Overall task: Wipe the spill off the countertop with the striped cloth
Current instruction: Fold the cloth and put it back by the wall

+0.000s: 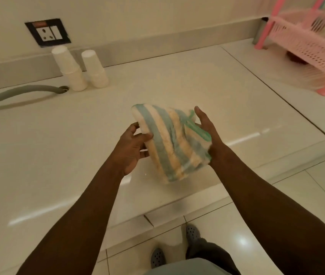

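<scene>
The striped cloth (172,141), banded in pale blue, cream and yellow with a green edge, is bunched and held up in the air above the white countertop (58,147). My left hand (133,148) pinches its left edge between thumb and fingers. My right hand (207,132) supports its right side, fingers stretched out along the green hem. A few tiny droplets (145,174) lie on the countertop just under the cloth; no larger spill shows.
Two stacks of upturned white paper cups (82,70) stand at the back by the wall, below a black socket plate (47,33). A grey hose (18,94) runs in from the left. A pink plastic rack (314,44) stands at the back right. My feet and the tiled floor show below the counter's front edge.
</scene>
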`<state>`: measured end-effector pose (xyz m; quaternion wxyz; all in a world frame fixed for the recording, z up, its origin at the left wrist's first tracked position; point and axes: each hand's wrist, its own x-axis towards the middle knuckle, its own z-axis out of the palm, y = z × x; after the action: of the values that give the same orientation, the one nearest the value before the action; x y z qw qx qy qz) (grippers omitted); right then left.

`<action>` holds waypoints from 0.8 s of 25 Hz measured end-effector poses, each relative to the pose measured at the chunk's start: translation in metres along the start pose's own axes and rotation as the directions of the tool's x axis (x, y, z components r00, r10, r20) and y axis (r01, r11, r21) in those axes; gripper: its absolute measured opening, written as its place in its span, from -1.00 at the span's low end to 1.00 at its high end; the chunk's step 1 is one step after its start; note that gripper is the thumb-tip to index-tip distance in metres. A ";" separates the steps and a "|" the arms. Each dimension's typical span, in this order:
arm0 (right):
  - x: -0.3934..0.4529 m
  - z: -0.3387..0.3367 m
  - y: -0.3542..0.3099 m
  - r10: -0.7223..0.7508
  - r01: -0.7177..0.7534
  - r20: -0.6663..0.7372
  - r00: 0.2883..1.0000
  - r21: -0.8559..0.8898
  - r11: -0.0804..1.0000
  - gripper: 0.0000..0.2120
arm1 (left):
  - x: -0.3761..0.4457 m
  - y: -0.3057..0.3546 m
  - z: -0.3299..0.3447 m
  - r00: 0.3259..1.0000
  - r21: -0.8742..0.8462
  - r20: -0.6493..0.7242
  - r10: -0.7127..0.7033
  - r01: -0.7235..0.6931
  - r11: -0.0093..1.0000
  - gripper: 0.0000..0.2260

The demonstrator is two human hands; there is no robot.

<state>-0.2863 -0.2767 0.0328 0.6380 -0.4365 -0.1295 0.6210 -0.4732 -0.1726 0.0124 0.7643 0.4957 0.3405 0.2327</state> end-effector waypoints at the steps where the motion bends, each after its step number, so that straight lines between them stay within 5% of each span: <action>1: 0.004 -0.010 -0.008 0.022 -0.023 -0.016 1.000 -0.049 0.999 -0.61 | 0.008 0.005 0.004 1.000 0.045 -0.002 0.019 -0.019 0.999 -0.71; 4: 0.019 -0.046 -0.041 -0.026 0.000 -0.084 0.996 -0.298 0.954 -0.87 | 0.038 0.023 0.017 0.998 0.136 0.024 0.055 -0.057 0.989 -0.67; 7: 0.043 -0.072 -0.080 -0.072 0.078 0.032 0.997 -0.368 0.926 -0.70 | 0.071 0.042 0.034 0.986 0.189 0.053 0.155 -0.163 0.968 -0.64; 14: 0.112 -0.115 -0.168 -0.157 0.143 -0.008 0.988 -0.368 0.919 -0.70 | 0.167 0.076 0.081 0.968 0.190 -0.033 0.249 -0.239 0.952 -0.64; 20: 0.154 -0.145 -0.226 -0.012 0.051 0.200 0.980 -0.191 0.980 -0.72 | 0.235 0.096 0.100 0.983 0.054 -0.128 0.132 -0.126 0.991 -0.61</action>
<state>0.0000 -0.1604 0.0521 0.5858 -0.4309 -0.2595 0.6355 -0.2449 -0.0316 0.0600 0.7121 0.5175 0.3625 0.3063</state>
